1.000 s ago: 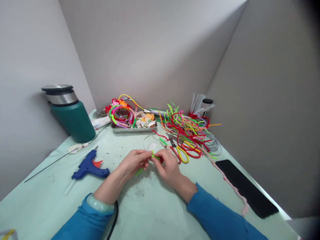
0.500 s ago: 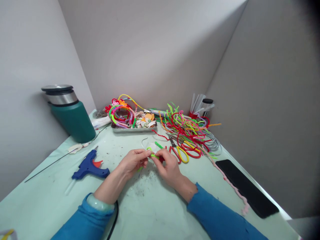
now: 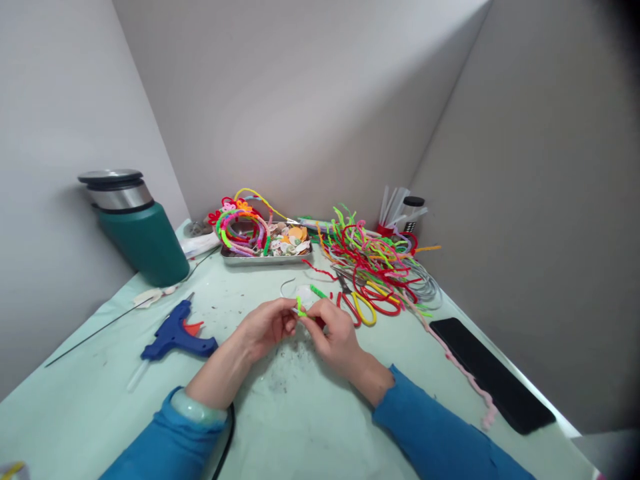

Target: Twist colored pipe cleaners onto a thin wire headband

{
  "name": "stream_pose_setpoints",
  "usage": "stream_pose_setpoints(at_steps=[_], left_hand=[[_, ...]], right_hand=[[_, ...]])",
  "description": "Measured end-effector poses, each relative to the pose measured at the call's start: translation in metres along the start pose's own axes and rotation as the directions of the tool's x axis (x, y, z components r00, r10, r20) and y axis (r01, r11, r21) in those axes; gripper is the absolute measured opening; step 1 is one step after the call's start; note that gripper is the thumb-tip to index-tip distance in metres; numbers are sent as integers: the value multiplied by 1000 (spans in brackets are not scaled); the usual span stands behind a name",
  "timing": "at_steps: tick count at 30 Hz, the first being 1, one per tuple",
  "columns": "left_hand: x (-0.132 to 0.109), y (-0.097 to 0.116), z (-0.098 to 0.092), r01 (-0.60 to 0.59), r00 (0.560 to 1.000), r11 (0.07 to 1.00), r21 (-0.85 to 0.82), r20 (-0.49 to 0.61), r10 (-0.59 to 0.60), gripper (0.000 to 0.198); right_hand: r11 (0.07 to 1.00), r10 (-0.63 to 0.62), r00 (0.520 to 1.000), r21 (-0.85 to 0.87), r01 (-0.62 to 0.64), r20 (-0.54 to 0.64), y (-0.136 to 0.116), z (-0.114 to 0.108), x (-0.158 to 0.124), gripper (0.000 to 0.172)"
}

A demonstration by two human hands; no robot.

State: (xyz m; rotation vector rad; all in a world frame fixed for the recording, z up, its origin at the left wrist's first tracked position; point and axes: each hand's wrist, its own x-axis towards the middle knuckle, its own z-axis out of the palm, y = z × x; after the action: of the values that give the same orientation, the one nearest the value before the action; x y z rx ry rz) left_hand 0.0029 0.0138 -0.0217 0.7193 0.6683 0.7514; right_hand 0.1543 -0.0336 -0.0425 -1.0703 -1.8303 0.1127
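A short lime-green pipe cleaner (image 3: 301, 307) is pinched between my two hands over the middle of the table. My left hand (image 3: 269, 327) grips it from the left, thumb and fingertips pressed together, with a thin pale strip or wire beside the green. From the right, my right hand (image 3: 334, 335) closes its fingertips on the same piece. Something dark red shows under the right fingers, too hidden to name. Just beyond the hands lie a darker green pipe cleaner piece (image 3: 318, 291) and scissors (image 3: 366, 309) with red and yellow handles.
A blue glue gun (image 3: 176, 333) lies left, near a teal bottle (image 3: 145, 243). Behind stands a metal tray (image 3: 267, 260) with pipe-cleaner rings and small cut pieces. A heap of colourful pipe cleaners (image 3: 370, 250) sits back right. A black phone-like slab (image 3: 493, 377) lies right.
The lime-green pipe cleaner has turned between my fingertips and now stands more upright. A pale strip shows beside it. Both hands stay in nearly the same place.
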Motion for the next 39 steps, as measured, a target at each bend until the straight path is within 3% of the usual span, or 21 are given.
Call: stream_pose_setpoints(at_steps=[10, 17, 28, 39], left_hand=[[-2, -1, 2, -27, 1000, 998, 58, 0, 27, 12], [-3, 0, 5, -123, 992, 985, 120, 55, 117, 18], [-4, 0, 4, -70, 996, 997, 29, 62, 68, 13], [-5, 0, 3, -23, 999, 999, 47, 47, 21, 22]], right_hand=[[991, -123, 992, -56, 125, 37, -2, -2, -1, 4], [996, -70, 997, -49, 72, 37, 1, -2, -1, 5], [1000, 23, 1000, 10, -23, 10, -1, 1, -1, 8], [999, -18, 999, -28, 19, 29, -2, 2, -2, 9]])
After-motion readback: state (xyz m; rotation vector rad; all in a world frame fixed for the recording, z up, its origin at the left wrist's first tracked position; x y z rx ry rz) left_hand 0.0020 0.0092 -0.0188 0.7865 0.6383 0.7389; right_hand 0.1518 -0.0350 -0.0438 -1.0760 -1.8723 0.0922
